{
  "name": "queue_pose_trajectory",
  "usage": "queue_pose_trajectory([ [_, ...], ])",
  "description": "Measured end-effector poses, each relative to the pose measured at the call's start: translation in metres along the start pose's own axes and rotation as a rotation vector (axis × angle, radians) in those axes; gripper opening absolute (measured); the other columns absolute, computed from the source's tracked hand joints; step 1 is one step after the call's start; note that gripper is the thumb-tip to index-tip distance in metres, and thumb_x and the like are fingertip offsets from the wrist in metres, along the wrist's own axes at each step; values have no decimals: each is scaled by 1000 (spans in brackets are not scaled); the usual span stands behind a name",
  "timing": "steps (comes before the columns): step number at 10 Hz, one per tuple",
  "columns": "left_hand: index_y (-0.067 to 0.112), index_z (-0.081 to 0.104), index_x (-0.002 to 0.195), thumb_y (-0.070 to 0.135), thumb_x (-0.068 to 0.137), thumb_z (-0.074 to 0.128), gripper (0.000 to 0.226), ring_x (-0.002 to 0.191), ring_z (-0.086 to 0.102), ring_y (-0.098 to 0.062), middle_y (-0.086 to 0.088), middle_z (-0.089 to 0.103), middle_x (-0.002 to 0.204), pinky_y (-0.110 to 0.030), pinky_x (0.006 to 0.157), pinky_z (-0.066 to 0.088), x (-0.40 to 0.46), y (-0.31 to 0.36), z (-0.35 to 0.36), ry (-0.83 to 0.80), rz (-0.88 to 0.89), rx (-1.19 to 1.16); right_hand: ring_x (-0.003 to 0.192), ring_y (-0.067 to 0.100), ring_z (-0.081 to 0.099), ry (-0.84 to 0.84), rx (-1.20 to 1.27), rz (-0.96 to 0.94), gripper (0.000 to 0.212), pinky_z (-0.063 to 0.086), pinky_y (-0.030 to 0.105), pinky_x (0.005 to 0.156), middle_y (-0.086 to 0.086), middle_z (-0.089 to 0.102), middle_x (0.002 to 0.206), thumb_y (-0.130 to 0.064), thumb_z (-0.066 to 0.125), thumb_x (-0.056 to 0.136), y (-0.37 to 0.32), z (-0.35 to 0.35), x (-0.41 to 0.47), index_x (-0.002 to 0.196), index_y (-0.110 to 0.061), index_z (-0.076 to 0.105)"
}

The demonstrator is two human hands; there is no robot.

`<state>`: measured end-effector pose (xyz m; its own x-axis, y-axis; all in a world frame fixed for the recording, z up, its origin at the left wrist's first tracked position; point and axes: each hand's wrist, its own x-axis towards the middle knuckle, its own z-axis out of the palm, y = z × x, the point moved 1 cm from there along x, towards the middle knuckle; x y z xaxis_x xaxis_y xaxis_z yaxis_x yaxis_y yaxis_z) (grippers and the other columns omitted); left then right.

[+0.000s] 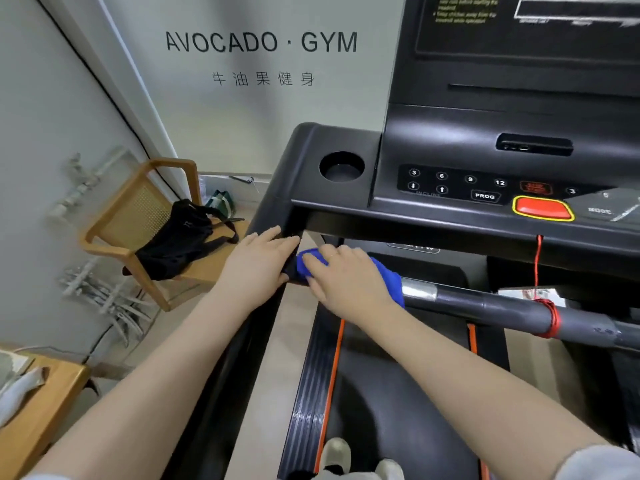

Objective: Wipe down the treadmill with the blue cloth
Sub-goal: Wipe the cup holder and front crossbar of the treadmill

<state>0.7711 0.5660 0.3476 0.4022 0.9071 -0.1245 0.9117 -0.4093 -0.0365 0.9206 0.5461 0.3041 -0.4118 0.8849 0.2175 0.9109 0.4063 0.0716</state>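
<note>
The black treadmill fills the right half of the view, its console with buttons and a red stop button above and the belt below. My right hand presses the blue cloth onto the left end of the crossbar handle, where it meets the left upright. The cloth is bunched under the palm and shows at the fingertips and behind the wrist. My left hand rests flat on the left handrail just beside it, fingers together, with nothing in it.
A wooden chair with a black bag stands left of the treadmill against the wall. A wooden table corner is at bottom left. A red safety cord hangs from the console to the grey crossbar. My shoes stand on the belt.
</note>
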Motion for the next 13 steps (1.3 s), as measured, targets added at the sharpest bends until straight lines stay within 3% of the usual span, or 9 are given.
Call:
queue_pose_trajectory([
  [2,33,44,134,38,89,54,46,144,10,-9,7,45,143,-36,118,12,14,-18,2,-62,127,28,78,30,59,-84,52,402,33,33,34,62,5,61,81,-33,28,94,44,-21,-30,82,-13,52],
  [3,36,48,130,40,86,57,45,143,12,-8,8,48,140,-35,116,12,18,-23,5,-33,160,-3,77,26,55,-50,298,415,28,39,35,64,5,57,79,-30,36,95,19,-35,-18,77,-13,46],
  [5,34,49,130,40,86,57,45,144,11,-8,7,49,140,-36,116,10,19,-25,9,-16,177,-51,65,21,59,199,215,241,33,50,28,60,3,64,75,-29,37,84,-42,-5,-25,82,-10,63],
  [6,32,49,131,37,86,58,46,144,10,-9,5,48,141,-36,116,8,18,-26,12,-22,177,-75,73,18,51,136,625,434,27,35,21,66,1,60,78,-23,35,92,-62,11,-45,83,-11,57],
  [7,31,49,131,35,86,58,46,144,9,-10,3,48,142,-35,117,5,19,-25,12,-35,178,-102,71,26,56,-20,1641,1410,27,46,25,62,9,60,77,-21,34,98,-73,48,-35,88,-9,56],
  [8,30,50,130,31,87,57,44,144,8,-10,4,49,140,-34,116,3,20,-25,11,-44,168,-125,65,27,59,86,2283,1687,24,48,31,63,13,62,73,-19,40,96,-69,68,-3,87,-4,57],
  [9,29,53,128,24,88,54,40,144,9,-11,4,54,135,-35,116,4,17,-22,12,-22,141,-138,62,22,48,303,2531,1675,35,40,30,62,10,53,62,-18,32,95,-71,63,14,70,-8,53],
  [11,26,52,129,23,90,54,39,145,7,-12,2,55,134,-33,116,4,14,-16,15,10,78,-155,51,21,53,501,2458,1698,39,45,21,51,11,57,52,-11,21,98,-37,26,-23,70,-9,48],
  [13,27,53,129,20,89,56,41,144,10,-15,-4,42,145,-35,116,9,13,-11,9,20,38,-126,48,5,64,395,1741,1633,17,43,16,38,5,63,57,15,43,89,-15,10,-53,92,3,55],
])
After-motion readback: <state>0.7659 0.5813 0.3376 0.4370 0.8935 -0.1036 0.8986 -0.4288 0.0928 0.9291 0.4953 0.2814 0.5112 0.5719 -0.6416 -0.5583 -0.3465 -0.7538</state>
